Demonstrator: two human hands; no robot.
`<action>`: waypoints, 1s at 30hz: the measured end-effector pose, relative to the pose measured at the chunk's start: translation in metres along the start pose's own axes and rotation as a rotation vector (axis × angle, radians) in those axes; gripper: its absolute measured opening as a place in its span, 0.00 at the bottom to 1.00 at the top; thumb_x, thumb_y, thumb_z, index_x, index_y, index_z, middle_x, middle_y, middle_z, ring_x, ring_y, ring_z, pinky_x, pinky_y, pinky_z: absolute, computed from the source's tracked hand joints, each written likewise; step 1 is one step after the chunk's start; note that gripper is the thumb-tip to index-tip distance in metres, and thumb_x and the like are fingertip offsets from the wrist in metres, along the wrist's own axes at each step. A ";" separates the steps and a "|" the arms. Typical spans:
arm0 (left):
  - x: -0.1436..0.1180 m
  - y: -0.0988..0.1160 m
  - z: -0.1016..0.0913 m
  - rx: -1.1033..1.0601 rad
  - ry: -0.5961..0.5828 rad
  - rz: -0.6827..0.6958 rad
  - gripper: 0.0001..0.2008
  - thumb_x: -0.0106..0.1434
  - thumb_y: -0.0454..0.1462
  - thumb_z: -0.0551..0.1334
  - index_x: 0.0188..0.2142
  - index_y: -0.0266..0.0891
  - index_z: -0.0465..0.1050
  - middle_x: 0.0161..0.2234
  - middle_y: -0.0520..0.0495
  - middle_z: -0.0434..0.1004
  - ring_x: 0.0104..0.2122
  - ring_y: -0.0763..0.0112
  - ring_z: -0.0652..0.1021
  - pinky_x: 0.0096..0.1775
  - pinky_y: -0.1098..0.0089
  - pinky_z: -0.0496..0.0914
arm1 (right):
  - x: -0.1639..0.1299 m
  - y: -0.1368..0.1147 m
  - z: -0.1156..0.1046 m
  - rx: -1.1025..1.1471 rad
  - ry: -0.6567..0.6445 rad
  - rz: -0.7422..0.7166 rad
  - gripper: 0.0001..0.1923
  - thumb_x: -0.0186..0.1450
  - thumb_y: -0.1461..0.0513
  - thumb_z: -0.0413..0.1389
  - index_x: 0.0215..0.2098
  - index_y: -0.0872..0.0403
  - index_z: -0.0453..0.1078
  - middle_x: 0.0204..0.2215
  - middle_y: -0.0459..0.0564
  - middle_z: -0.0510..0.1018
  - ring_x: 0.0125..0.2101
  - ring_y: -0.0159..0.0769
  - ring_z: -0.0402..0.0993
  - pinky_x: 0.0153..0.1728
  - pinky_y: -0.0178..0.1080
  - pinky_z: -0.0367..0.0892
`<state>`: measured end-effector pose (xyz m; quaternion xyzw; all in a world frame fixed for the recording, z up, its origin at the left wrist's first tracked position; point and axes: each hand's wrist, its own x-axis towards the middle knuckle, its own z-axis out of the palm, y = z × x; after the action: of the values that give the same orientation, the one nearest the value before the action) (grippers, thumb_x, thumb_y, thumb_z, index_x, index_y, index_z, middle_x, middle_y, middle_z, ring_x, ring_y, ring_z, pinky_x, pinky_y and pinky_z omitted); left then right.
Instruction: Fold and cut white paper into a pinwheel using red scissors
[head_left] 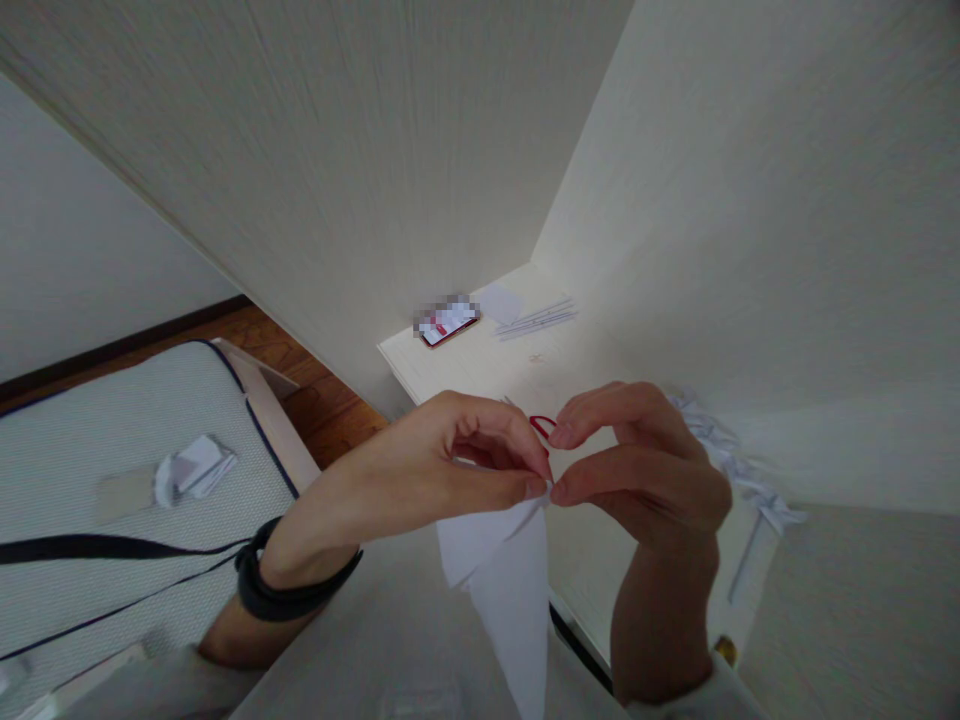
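My left hand [457,460] and my right hand [637,460] meet fingertip to fingertip above a white desk [480,375]. Together they pinch the top of a folded white paper piece [502,570], which hangs down to a point below them. A small red paper clip [541,427] sits at my right index fingertip, touching the top edge of the paper. A black band wraps my left wrist.
A phone [448,322] with a lit screen lies at the desk's far end beside flat sheets of paper [536,318]. Folded white paper pieces [731,465] are piled at the right. A mattress [112,480] with a crumpled wrapper [193,468] lies to the left on a wooden floor.
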<state>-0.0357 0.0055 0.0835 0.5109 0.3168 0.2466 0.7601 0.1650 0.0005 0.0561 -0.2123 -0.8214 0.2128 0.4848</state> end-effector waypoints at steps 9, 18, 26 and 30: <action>0.001 -0.003 -0.003 -0.061 -0.070 -0.014 0.04 0.56 0.28 0.64 0.26 0.34 0.74 0.25 0.54 0.74 0.26 0.80 0.72 0.31 0.78 0.66 | 0.002 -0.001 0.002 0.039 -0.007 -0.013 0.07 0.68 0.61 0.58 0.32 0.51 0.75 0.36 0.48 0.76 0.37 0.33 0.74 0.37 0.37 0.74; 0.002 -0.006 -0.002 -0.131 -0.075 0.013 0.05 0.57 0.26 0.64 0.26 0.34 0.75 0.26 0.54 0.75 0.26 0.81 0.73 0.31 0.80 0.67 | 0.002 -0.001 0.003 0.050 0.012 -0.045 0.08 0.68 0.63 0.57 0.32 0.54 0.75 0.35 0.49 0.76 0.36 0.32 0.74 0.37 0.37 0.74; -0.001 -0.001 0.003 -0.015 0.091 -0.008 0.04 0.53 0.28 0.66 0.25 0.35 0.75 0.23 0.55 0.75 0.25 0.79 0.73 0.32 0.77 0.68 | 0.002 -0.003 0.002 -0.040 0.005 0.011 0.06 0.68 0.61 0.57 0.33 0.52 0.74 0.33 0.47 0.75 0.34 0.33 0.74 0.35 0.37 0.73; -0.003 0.000 0.006 0.041 0.188 0.017 0.05 0.52 0.26 0.68 0.25 0.35 0.75 0.22 0.57 0.74 0.23 0.80 0.71 0.32 0.78 0.69 | 0.004 -0.002 0.000 -0.161 -0.044 0.029 0.06 0.69 0.62 0.57 0.34 0.52 0.73 0.34 0.48 0.74 0.35 0.33 0.72 0.35 0.37 0.70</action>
<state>-0.0333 0.0001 0.0861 0.5036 0.3871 0.2933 0.7145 0.1631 0.0005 0.0600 -0.2578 -0.8430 0.1578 0.4450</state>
